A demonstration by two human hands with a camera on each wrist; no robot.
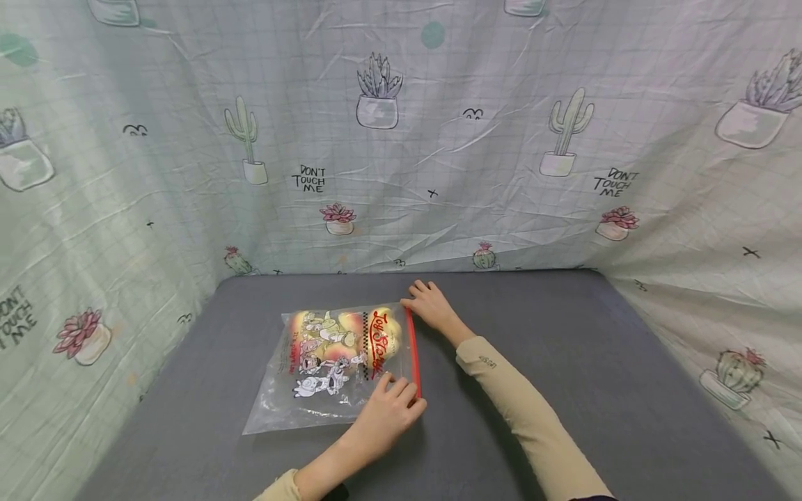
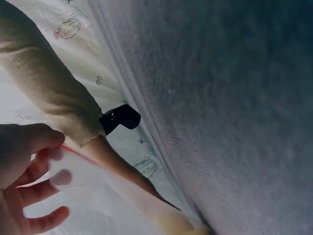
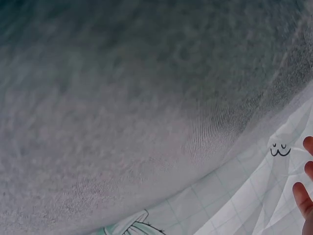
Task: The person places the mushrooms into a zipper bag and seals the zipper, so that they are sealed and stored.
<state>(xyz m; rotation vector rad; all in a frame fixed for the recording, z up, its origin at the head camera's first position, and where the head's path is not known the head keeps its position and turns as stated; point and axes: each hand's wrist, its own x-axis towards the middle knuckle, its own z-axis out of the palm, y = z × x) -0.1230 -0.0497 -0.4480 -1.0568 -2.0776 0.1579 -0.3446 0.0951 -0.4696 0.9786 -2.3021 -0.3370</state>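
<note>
A clear zip bag [image 1: 282,407] with a red zip edge lies on the grey table, printed with "Toy Story" and cartoon figures. Yellow and reddish rounded things [image 1: 354,323] show through the plastic; their kind is unclear. My left hand [image 1: 385,414] pinches the near end of the red edge between thumb and finger. In the left wrist view, the left hand [image 2: 29,176] has its other fingers spread behind the see-through plastic. At the far end of the red edge, my right hand [image 1: 434,311] holds the bag's corner. Only the right hand's fingertips [image 3: 301,193] show in the right wrist view.
The grey table [image 1: 564,376] extends around the bag on all sides. A pale curtain [image 1: 438,139] printed with cacti hangs behind the table and along both sides. A black strap piece [image 2: 120,117] sits at the right sleeve's cuff in the left wrist view.
</note>
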